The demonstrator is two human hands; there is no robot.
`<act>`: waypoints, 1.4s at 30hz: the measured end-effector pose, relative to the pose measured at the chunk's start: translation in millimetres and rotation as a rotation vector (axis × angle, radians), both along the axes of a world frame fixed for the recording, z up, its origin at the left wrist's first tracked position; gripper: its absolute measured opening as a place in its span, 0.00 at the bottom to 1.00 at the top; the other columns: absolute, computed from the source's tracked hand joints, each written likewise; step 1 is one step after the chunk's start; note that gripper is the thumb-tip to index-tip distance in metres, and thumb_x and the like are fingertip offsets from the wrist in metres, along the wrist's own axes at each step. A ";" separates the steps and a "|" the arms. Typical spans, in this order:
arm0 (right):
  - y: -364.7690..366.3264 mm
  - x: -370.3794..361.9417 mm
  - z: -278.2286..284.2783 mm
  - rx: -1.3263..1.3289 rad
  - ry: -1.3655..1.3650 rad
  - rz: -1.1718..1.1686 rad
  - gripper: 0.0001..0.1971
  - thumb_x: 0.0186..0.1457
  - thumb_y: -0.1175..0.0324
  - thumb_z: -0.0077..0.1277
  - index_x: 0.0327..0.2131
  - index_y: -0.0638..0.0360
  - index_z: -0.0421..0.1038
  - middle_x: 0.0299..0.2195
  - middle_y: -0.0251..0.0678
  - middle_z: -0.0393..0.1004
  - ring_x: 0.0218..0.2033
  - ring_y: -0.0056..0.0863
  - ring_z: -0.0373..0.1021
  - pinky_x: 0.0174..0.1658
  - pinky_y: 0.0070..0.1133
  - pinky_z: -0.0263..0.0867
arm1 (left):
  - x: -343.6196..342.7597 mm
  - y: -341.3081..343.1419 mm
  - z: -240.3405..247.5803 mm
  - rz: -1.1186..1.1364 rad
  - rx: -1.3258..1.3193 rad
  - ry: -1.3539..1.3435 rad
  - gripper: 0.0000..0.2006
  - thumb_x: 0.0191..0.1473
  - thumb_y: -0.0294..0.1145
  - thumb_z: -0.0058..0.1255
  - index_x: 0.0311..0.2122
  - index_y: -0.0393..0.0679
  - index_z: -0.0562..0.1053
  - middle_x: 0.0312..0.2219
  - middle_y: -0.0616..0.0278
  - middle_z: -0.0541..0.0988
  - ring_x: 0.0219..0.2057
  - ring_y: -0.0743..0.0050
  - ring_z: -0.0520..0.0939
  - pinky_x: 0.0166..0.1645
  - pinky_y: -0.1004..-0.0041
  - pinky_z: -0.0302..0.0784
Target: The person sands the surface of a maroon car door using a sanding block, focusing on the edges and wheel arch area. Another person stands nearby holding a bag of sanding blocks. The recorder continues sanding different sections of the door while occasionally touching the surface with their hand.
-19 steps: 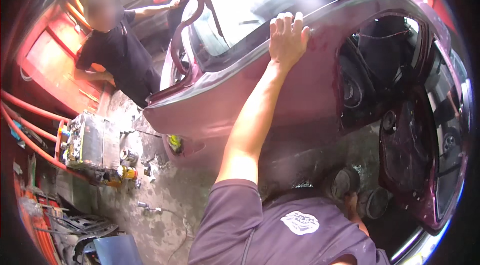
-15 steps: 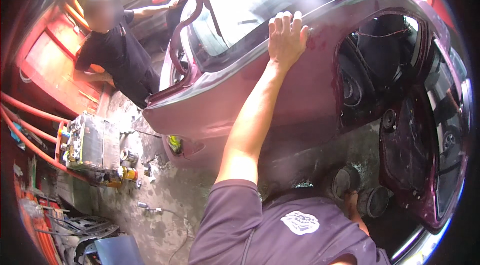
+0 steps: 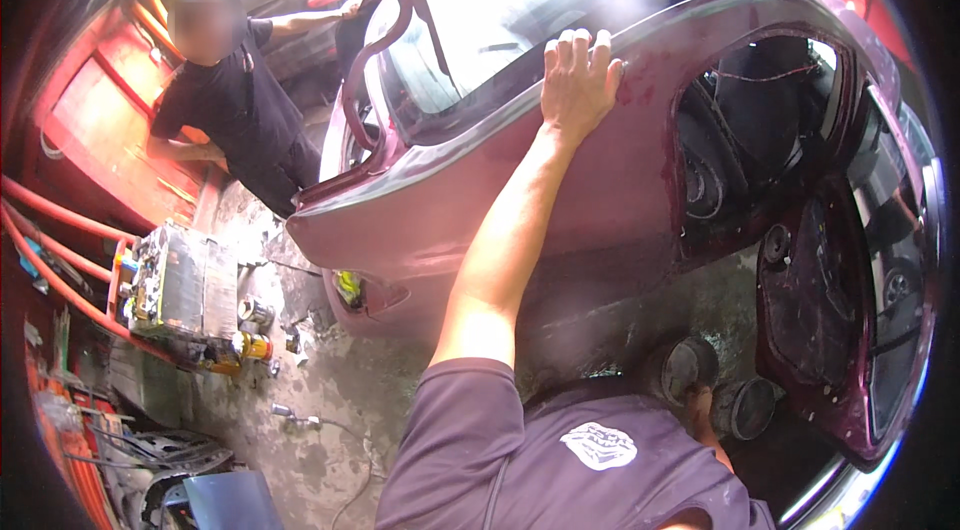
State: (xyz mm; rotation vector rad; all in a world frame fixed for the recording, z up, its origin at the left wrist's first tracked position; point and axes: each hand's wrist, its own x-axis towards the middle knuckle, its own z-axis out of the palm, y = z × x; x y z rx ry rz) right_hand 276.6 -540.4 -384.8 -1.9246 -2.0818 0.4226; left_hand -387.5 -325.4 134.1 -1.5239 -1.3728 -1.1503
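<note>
My left arm reaches forward, and my left hand (image 3: 577, 85) lies palm down on the upper edge of the maroon car body (image 3: 600, 180), just below the bright rear glass (image 3: 490, 0). Its fingers are stretched out, with the thumb to the right. Dull, patchy paint shows around the hand. Low at the right, my right hand (image 3: 700, 398) is partly hidden beside my body, between a dark round container (image 3: 682, 365) and a second round container (image 3: 748, 408). Whether it touches either is unclear.
A detached-looking or opened car door (image 3: 815, 300) stands at the right. A person (image 3: 235, 100) in dark clothes stands behind the car at the left. A worn box-shaped stand (image 3: 190, 285), cans (image 3: 258, 346), a cord plug (image 3: 290, 413) and a blue-grey panel (image 3: 235, 500) are at the left.
My left hand has shifted very slightly right and forward along the car's edge, still flat on it. The view has moved a little. The other person stays in place.
</note>
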 end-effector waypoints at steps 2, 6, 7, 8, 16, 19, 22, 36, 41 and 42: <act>8.8 -28.7 -6.6 -0.093 0.040 -0.015 0.12 0.49 0.65 0.54 0.33 0.63 0.79 0.29 0.54 0.80 0.36 0.60 0.77 0.39 0.45 0.72 | -21.3 -13.1 -3.1 0.048 -0.021 0.026 0.23 0.59 0.42 0.56 0.56 0.42 0.70 0.46 0.53 0.72 0.50 0.52 0.73 0.55 0.52 0.67; 3.4 26.2 -1.3 -0.136 0.337 -0.323 0.13 0.52 0.64 0.54 0.32 0.66 0.78 0.31 0.57 0.80 0.37 0.62 0.77 0.38 0.46 0.70 | 0.6 3.6 -4.8 -0.012 0.018 -0.039 0.24 0.58 0.41 0.57 0.56 0.42 0.70 0.46 0.53 0.72 0.50 0.52 0.72 0.55 0.52 0.67; 4.1 -2.2 3.5 -0.186 0.240 -0.254 0.13 0.53 0.63 0.54 0.32 0.67 0.79 0.31 0.57 0.81 0.37 0.61 0.77 0.37 0.46 0.70 | -3.0 0.7 -4.7 0.009 0.002 -0.008 0.24 0.58 0.41 0.57 0.56 0.42 0.70 0.46 0.52 0.72 0.51 0.51 0.72 0.55 0.52 0.66; 8.7 -43.1 19.9 -0.238 0.147 -0.161 0.14 0.54 0.63 0.53 0.31 0.67 0.79 0.31 0.57 0.81 0.37 0.61 0.77 0.37 0.47 0.70 | -14.4 -9.1 -4.1 0.046 -0.023 0.032 0.24 0.58 0.41 0.58 0.56 0.42 0.70 0.47 0.52 0.72 0.51 0.51 0.72 0.55 0.52 0.67; -0.8 -60.9 49.5 -0.072 0.006 0.067 0.14 0.54 0.63 0.54 0.34 0.66 0.80 0.33 0.53 0.81 0.37 0.52 0.79 0.40 0.43 0.72 | -22.5 -17.3 -2.9 0.070 -0.021 0.086 0.24 0.57 0.40 0.59 0.56 0.41 0.69 0.47 0.52 0.72 0.52 0.51 0.72 0.56 0.52 0.67; -1.2 -39.4 22.9 -0.037 -0.123 0.046 0.15 0.53 0.63 0.51 0.36 0.68 0.79 0.33 0.53 0.81 0.37 0.51 0.79 0.41 0.42 0.71 | -14.6 -12.4 -3.4 0.058 -0.039 0.094 0.23 0.57 0.40 0.58 0.55 0.42 0.70 0.47 0.52 0.72 0.52 0.52 0.73 0.57 0.52 0.67; -8.4 -12.4 -0.9 -0.092 -0.026 -0.113 0.15 0.54 0.64 0.48 0.35 0.68 0.78 0.29 0.56 0.78 0.34 0.54 0.78 0.37 0.43 0.70 | -3.4 -6.8 1.8 0.153 -0.084 0.130 0.23 0.59 0.43 0.56 0.55 0.44 0.70 0.49 0.54 0.73 0.52 0.53 0.73 0.57 0.53 0.68; -43.7 -77.2 62.9 -0.222 0.080 -0.278 0.14 0.49 0.75 0.50 0.39 0.61 0.80 0.38 0.52 0.81 0.41 0.52 0.78 0.45 0.40 0.72 | -20.9 7.3 -18.9 0.186 -0.058 0.269 0.22 0.65 0.51 0.49 0.55 0.46 0.74 0.39 0.54 0.77 0.42 0.49 0.78 0.48 0.51 0.75; -55.5 -88.3 61.7 -0.331 0.151 -0.353 0.13 0.50 0.76 0.49 0.39 0.60 0.80 0.39 0.50 0.81 0.43 0.49 0.78 0.47 0.39 0.72 | -17.8 -4.9 -8.7 0.169 -0.129 0.233 0.22 0.64 0.48 0.50 0.56 0.45 0.72 0.46 0.52 0.77 0.46 0.47 0.77 0.51 0.51 0.73; -55.7 -94.4 61.7 -0.335 0.136 -0.362 0.13 0.50 0.76 0.50 0.39 0.60 0.80 0.40 0.49 0.81 0.44 0.48 0.78 0.47 0.39 0.72 | -20.6 -6.6 -8.1 0.196 -0.151 0.250 0.21 0.64 0.47 0.50 0.57 0.46 0.72 0.49 0.53 0.77 0.46 0.48 0.78 0.51 0.52 0.73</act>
